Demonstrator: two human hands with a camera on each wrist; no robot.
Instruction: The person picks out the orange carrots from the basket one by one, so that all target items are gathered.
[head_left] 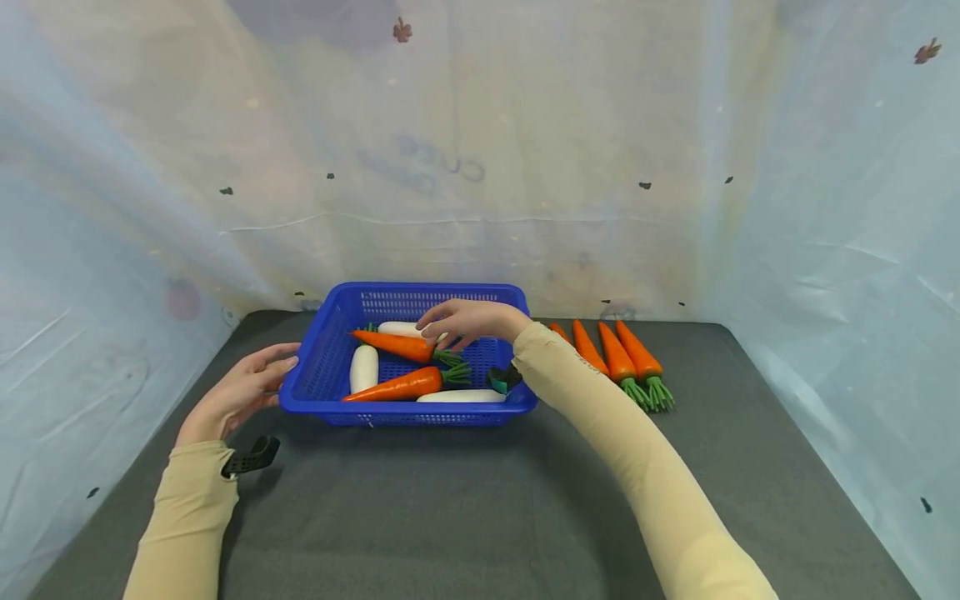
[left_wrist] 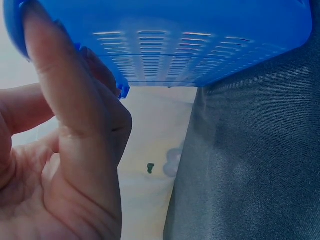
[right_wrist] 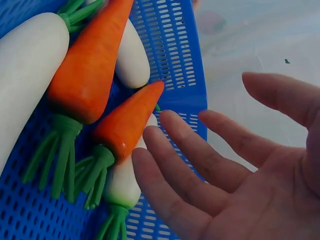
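Note:
My left hand holds the left rim of a blue plastic basket; in the left wrist view its fingers meet the basket's edge. Over the basket, my right hand hovers with fingers spread and nothing between them. Below it lie two orange carrots with green stems, a rear carrot and a front carrot. White radishes lie around them: a rear radish, an upright-lying left radish and a front radish. The right wrist view shows the fingertips close to the smaller-looking carrot.
Several more carrots lie in a row on the dark grey tabletop, right of the basket and partly behind my right forearm. A dark wrist strap hangs under my right wrist. Pale sheeting encloses the back and sides.

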